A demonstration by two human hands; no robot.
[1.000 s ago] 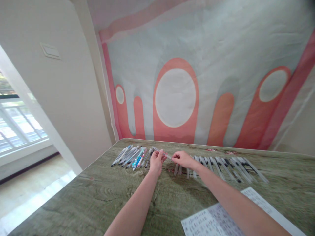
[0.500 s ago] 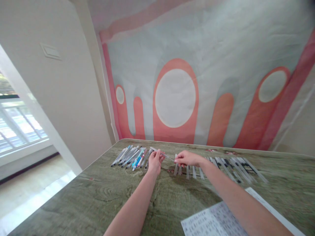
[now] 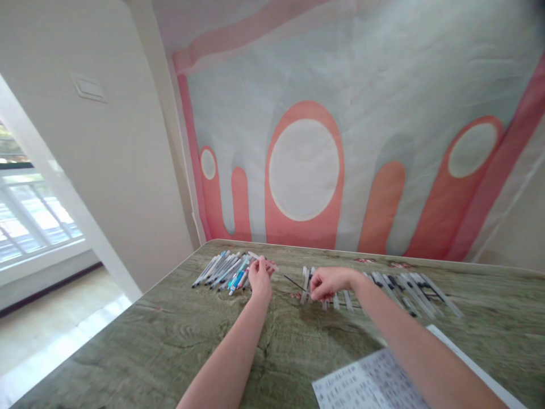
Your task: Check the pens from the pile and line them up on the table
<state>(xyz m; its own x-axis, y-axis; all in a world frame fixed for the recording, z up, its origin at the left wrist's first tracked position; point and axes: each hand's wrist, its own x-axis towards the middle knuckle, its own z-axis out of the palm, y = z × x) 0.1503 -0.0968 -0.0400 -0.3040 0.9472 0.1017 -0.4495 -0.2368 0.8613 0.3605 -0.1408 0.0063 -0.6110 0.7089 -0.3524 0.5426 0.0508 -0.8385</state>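
My left hand (image 3: 260,278) pinches a clear, whitish pen barrel (image 3: 271,265) that slants above the table. From the barrel's right end a thin dark ink refill (image 3: 293,281) runs down to my right hand (image 3: 326,283), whose closed fingers grip its far end. Whether the refill's left tip is still inside the barrel is hard to tell. Just left of my left hand lies a row of pens (image 3: 219,270), some white, grey and blue. Under and beside my right hand rest several clear tubes (image 3: 305,284), partly covered by it.
More clear tubes and dark-ended pen parts (image 3: 409,292) lie to the right, partly behind my right forearm. Printed paper sheets (image 3: 353,383) are at the front right. The wooden table (image 3: 149,341) meets a pink and grey patterned wall covering (image 3: 304,227).
My hands have moved apart: the left with the barrel slightly leftward, the right slightly rightward and down. The dark refill now shows between them.
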